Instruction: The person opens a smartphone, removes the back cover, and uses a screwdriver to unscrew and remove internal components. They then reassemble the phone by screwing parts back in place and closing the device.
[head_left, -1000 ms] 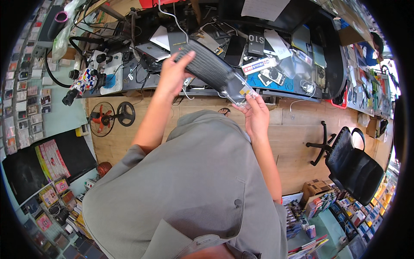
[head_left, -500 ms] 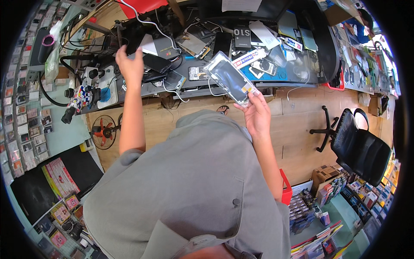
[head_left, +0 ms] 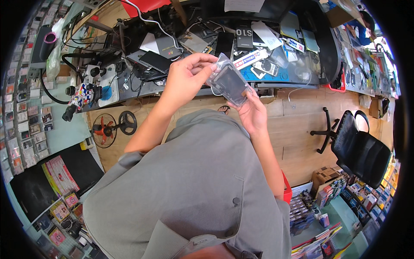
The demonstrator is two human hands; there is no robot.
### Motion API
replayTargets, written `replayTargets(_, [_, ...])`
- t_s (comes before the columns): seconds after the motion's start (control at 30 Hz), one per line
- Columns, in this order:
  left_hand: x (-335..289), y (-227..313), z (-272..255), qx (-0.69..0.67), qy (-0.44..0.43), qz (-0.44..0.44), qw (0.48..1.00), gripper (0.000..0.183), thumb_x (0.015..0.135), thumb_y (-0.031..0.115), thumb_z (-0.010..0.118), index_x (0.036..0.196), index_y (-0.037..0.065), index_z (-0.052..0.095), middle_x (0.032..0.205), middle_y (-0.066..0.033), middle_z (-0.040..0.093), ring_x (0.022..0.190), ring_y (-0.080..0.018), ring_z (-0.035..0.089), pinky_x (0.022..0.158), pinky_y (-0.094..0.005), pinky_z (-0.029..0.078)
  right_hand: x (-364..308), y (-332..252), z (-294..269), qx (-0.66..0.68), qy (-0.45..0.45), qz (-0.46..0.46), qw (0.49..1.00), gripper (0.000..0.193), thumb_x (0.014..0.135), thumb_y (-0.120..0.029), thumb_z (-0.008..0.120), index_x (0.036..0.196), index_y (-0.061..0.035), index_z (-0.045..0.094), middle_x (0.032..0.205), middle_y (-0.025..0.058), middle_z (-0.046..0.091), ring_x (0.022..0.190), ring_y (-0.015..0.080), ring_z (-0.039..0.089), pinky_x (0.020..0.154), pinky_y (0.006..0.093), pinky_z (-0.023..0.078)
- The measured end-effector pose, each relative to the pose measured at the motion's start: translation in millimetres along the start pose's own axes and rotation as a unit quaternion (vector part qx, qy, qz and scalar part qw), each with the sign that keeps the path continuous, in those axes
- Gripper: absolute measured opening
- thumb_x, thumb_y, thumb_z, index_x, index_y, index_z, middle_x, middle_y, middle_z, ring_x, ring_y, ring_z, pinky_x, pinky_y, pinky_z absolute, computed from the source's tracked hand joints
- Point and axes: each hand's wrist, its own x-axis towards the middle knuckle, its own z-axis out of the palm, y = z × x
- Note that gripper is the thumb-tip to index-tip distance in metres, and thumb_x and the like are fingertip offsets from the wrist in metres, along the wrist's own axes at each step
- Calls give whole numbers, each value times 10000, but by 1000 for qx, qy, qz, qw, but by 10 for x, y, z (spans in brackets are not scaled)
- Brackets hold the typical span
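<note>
A clear plastic pouch [head_left: 224, 62] with a dark, flat rectangular phone part inside is held up in front of the workbench. My right hand [head_left: 252, 113] grips its lower corner between thumb and fingers. At the pouch's upper left end, my left hand [head_left: 186, 78] is closed with thumb and fingertips on the plastic edge. Just behind the pouch lies a white, blue and red stick-shaped package [head_left: 249, 59]. Left of it, beyond my left hand, a black phone [head_left: 155, 61] rests on the bench.
The dark bench [head_left: 297, 77] is cluttered with phone parts, cables and a blue mat [head_left: 280, 74]. A microscope [head_left: 82, 99] stands at the left end. Below are a fan [head_left: 104, 130] and a wheeled black chair [head_left: 360, 142] on the right.
My left hand has come from the left side of the bench over to the pouch and closed on its upper edge. My right hand keeps its hold; the pouch has shifted slightly.
</note>
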Motion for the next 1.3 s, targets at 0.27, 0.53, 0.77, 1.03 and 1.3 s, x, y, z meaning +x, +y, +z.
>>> replayTargets(0.27, [77,140,-229,0,69,71,995,290,1112,68,690,1381,-35,722,1101,-171,836,864,-190,812,723,-298,648,22,44,-247,-1,6,-4,1000,271,1178,-168,580,1434,-81,593,1392,86,743,1231,270,772,991,567,674])
replayTargets(0.53, [483,-119,-1158,-63,235,96,965,321,1095,77,689,1398,-27,715,1055,-123,816,806,-165,777,614,-319,658,-24,-7,-307,-23,58,-27,998,208,1154,-163,646,1352,-103,624,1322,77,754,1153,266,788,906,550,692])
replayTargets(0.77, [773,-1150,-2205,379,428,19,820,699,1016,386,831,1518,-54,625,1294,-251,768,1200,-353,750,1083,-466,566,-164,-155,-210,-64,78,-64,993,248,1160,-171,622,1391,-79,628,1317,91,756,1110,238,798,821,481,707])
replayTargets(1.03, [165,-203,-224,-131,-196,-91,968,441,1067,253,767,1413,-17,732,1297,-127,794,1176,-190,763,1009,-341,618,-356,-757,271,-301,18,-63,951,266,1119,-138,673,1344,0,711,1127,102,798,945,187,785,704,397,675])
replayTargets(1.3, [88,-338,418,-162,-459,-193,852,433,923,25,879,1338,-33,767,1210,-74,824,1068,-128,760,989,-293,587,-456,-1226,700,-474,-34,50,878,216,1049,-141,758,1206,2,793,944,32,794,777,93,726,590,263,560])
